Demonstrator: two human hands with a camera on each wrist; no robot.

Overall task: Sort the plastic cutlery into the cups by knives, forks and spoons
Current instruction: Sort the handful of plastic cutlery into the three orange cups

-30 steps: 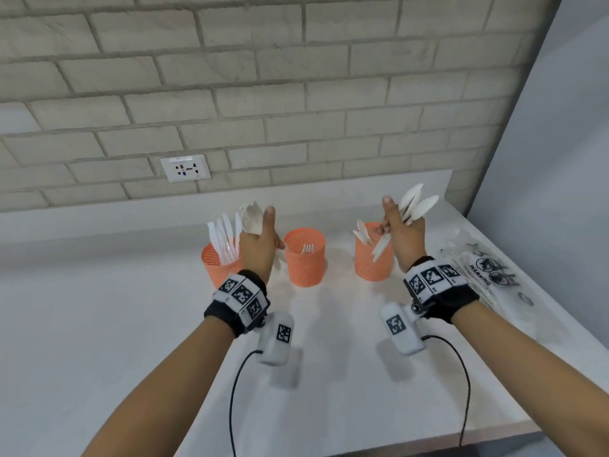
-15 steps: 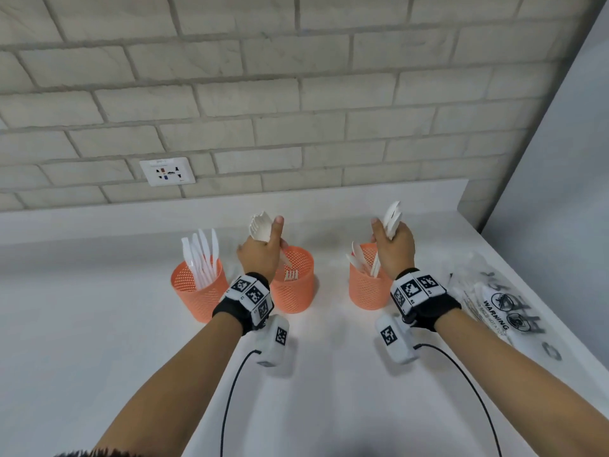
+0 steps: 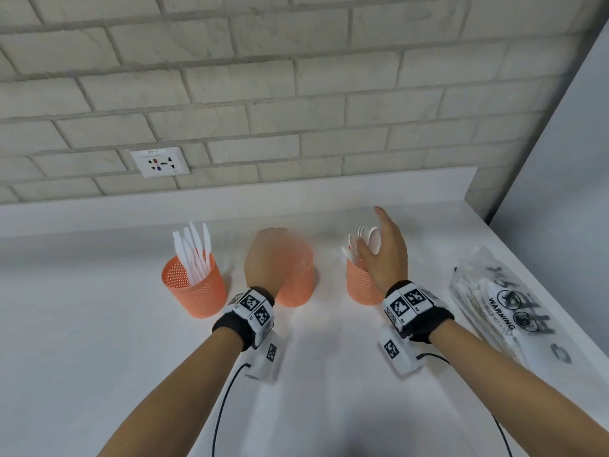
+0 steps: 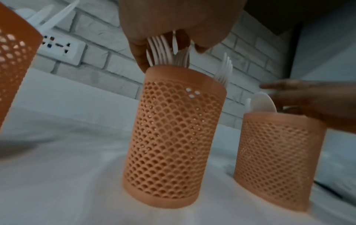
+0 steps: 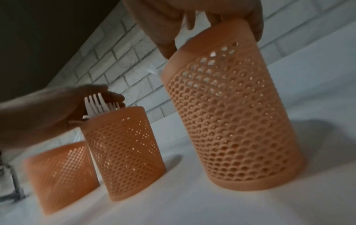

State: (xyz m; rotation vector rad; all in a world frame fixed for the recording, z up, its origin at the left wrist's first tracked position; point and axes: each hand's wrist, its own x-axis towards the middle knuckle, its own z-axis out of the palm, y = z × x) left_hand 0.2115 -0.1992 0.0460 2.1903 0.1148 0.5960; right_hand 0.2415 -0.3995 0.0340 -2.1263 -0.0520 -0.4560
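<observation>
Cutlery: white plastic knives [image 3: 194, 252] stand in our left orange mesh cup [image 3: 194, 286]; white forks [image 4: 167, 52] in the middle orange mesh cup [image 4: 173, 137]; white spoons [image 3: 364, 240] in the right orange mesh cup [image 3: 361, 285].
Left hand [image 3: 263, 258]: over the middle cup, our fingers [image 4: 138, 53] loosely around the fork heads; grip unclear.
Right hand [image 3: 385, 252]: open, fingers spread above the spoons, holding nothing.
Beside us: a clear plastic bag [image 3: 494, 301] on the white counter [image 3: 99, 341].

Three orange mesh cups stand upright in a row on the white counter. The left cup [image 3: 194, 285] holds white knives [image 3: 192, 250], blades up; the middle cup [image 4: 173, 137] holds forks [image 4: 165, 53] — tines up; the right cup [image 3: 362, 285] holds what look like spoons [image 3: 370, 239], partly hidden.
</observation>
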